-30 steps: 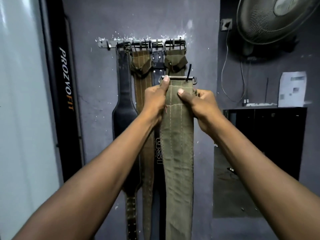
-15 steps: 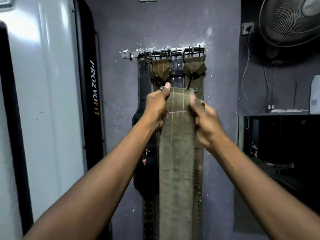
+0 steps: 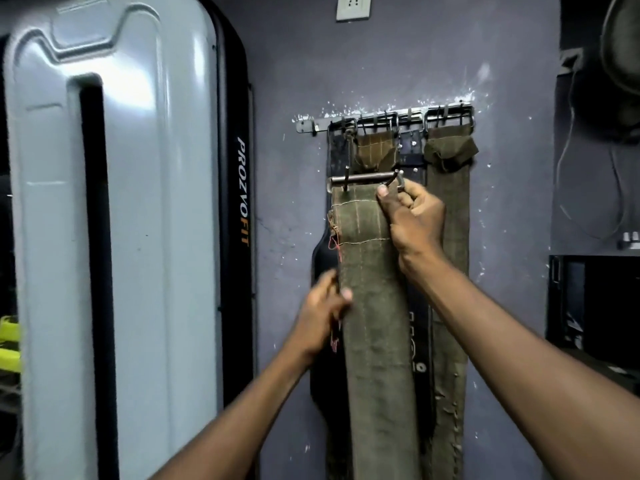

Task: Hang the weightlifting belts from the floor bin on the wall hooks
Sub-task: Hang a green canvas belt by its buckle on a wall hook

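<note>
Belt in hand: an olive canvas belt [image 3: 372, 306] is hanging in front of the wall, its long axis running straight up and down, buckle end pointing up.
Buckle: a metal buckle [image 3: 363, 179] is sitting crosswise at the belt's top, just below the hook rail and not yet on a hook.
Right hand: the right hand [image 3: 414, 216] is closing around the belt's upper right edge — thumb pressing the canvas, fingers curling at the buckle's end.
Left hand: the left hand [image 3: 323, 315] is pinching the belt's left edge lower down; it is blurred.
Hook rail: the hook rail [image 3: 384, 116] is already carrying four belts, packed side by side.
Free hook: one bare hook seems to be showing at the rail's far left.
Risk: the buckle may be snagging a neighbouring buckle or missing the hook — the crowding would cause it, and the belt could drop.
</note>
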